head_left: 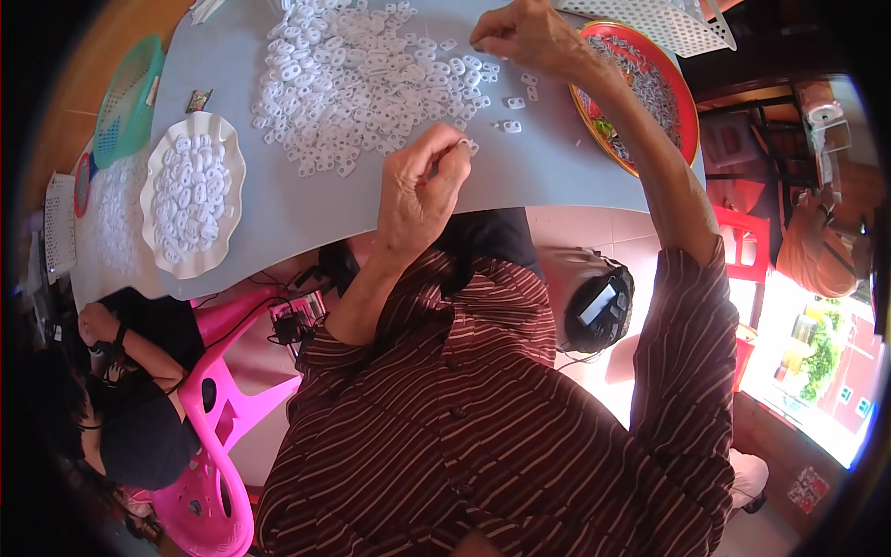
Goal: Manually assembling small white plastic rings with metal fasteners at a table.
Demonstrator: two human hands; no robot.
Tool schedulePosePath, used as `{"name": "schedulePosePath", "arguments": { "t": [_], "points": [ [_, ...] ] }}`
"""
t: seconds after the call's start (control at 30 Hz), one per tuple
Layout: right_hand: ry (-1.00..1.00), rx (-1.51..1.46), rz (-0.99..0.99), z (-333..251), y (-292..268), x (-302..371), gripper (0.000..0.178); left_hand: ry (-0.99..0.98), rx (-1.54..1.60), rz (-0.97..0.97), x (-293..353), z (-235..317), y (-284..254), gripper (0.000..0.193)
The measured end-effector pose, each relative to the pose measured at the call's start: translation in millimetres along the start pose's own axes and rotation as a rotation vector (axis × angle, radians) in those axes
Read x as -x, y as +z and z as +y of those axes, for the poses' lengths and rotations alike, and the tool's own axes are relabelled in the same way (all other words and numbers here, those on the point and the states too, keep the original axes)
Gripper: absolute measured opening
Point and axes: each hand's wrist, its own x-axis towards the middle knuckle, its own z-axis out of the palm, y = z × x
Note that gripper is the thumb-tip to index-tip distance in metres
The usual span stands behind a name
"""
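Note:
Near the table's front edge, my left hand (422, 190) is closed in a pinch. A small white plastic piece (471, 146) shows at its fingertips. Farther off and to the right, my right hand (529, 39) hangs over the table with its fingers drawn together; whatever they may hold is too small to make out. Between and beyond the hands spreads a large heap of white plastic pieces (357, 88), many with holes in them. A few loose white pieces (513, 103) lie apart, below my right hand.
Under my right forearm stands a round red tray (689, 111) full of small greyish parts. A scalloped cream dish (237, 176) of white pieces sits at the left, near a green basket (139, 74). A person (139, 408) sits by a pink chair (218, 501) at lower left.

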Motion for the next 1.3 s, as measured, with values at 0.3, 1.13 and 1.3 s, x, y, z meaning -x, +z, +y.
{"name": "schedulePosePath", "arguments": {
  "t": [0.3, 1.13, 1.3],
  "points": [
    [0.207, 0.114, -0.038, -13, -1, 7, 0.015, 0.001, -0.048, 0.006, -1, 2, 2, 0.006],
    [0.281, 0.315, -0.129, 7, -78, 89, 0.016, 0.027, -0.164, 0.021, -1, 2, 3, 0.006],
    [-0.113, 0.735, -0.138, 12, -72, 94, 0.016, 0.030, -0.179, 0.008, -1, 3, 3, 0.009]
  ]
}}
